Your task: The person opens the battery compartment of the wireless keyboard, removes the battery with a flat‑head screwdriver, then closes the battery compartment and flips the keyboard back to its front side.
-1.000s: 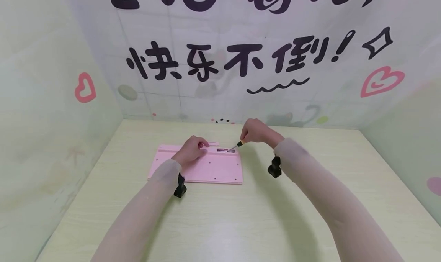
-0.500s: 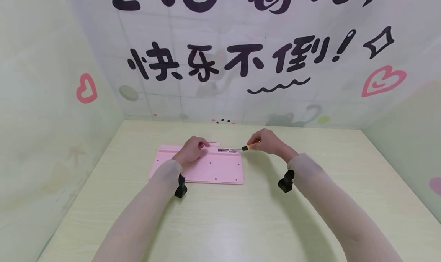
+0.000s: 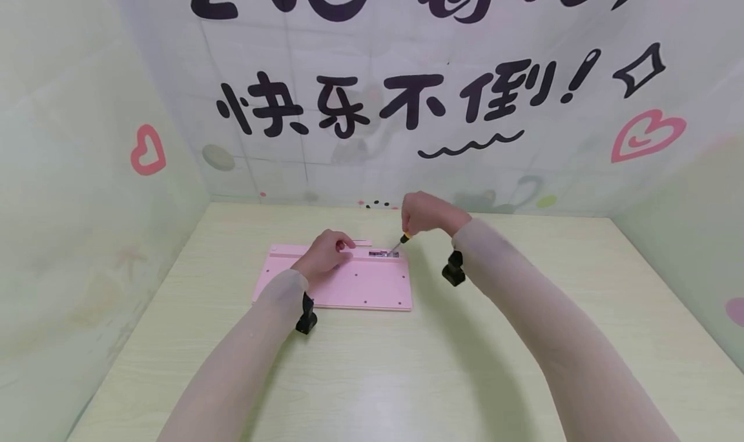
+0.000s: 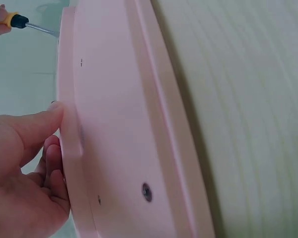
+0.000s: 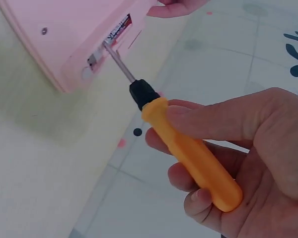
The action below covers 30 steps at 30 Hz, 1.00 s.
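Note:
A pink keyboard (image 3: 372, 287) lies underside up on the table, with small screws in its back. Near its far right end is an uncovered battery slot (image 5: 97, 55), where a battery (image 5: 120, 29) with dark and red print shows. My right hand (image 3: 429, 212) grips the orange handle of a screwdriver (image 5: 184, 144); its metal tip reaches into the slot, beside the battery's end. My left hand (image 4: 30, 153) holds the keyboard's raised far edge, thumb against the ridge and fingers curled at its side. Behind that edge lies a thin pink strip (image 3: 363, 242).
The pale wooden table (image 3: 372, 377) extends in front and to both sides. A printed fabric wall (image 3: 349, 177) stands close behind the keyboard, and side walls flank the table. Each wrist wears a black camera mount (image 3: 453, 271).
The right hand swung right and lower with the screwdriver nearly flat, then came back left and higher, so the screwdriver slants steeply into the slot. The left hand and keyboard stay put.

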Motion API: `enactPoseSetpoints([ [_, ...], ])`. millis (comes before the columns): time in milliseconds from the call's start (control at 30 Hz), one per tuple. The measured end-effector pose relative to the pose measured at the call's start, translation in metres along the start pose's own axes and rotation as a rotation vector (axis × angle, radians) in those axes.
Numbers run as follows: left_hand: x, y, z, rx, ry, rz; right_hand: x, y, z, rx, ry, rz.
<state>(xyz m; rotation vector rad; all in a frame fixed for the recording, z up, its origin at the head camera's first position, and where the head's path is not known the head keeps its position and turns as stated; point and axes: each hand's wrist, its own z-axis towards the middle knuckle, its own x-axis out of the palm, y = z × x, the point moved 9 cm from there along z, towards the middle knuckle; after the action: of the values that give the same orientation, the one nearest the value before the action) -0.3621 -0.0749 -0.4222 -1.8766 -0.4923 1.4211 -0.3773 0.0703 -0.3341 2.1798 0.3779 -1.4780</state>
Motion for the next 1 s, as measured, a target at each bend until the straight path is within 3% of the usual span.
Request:
enactPoseSetpoints([
  [100, 0.000, -0.002, 0.000, 0.000, 0.008, -0.006, -0.001, 0.005, 0.009, 0.037, 0.062, -0.067],
  [267, 0.000, -0.005, 0.001, 0.021, 0.013, 0.003, -0.001, 0.003, 0.016, 0.092, 0.099, -0.123],
  [567, 0.000, -0.007, 0.002, 0.045, 0.011, 0.014, 0.004, -0.010, 0.001, 0.041, 0.072, -0.042],
  [833, -0.001, -0.003, 0.000, 0.019, 0.006, 0.028, 0.025, -0.023, -0.021, -0.034, -0.045, 0.177],
  [1000, 0.001, -0.003, 0.000, 0.043, 0.012, 0.017, 0.035, -0.031, -0.032, -0.034, -0.142, 0.242],
])
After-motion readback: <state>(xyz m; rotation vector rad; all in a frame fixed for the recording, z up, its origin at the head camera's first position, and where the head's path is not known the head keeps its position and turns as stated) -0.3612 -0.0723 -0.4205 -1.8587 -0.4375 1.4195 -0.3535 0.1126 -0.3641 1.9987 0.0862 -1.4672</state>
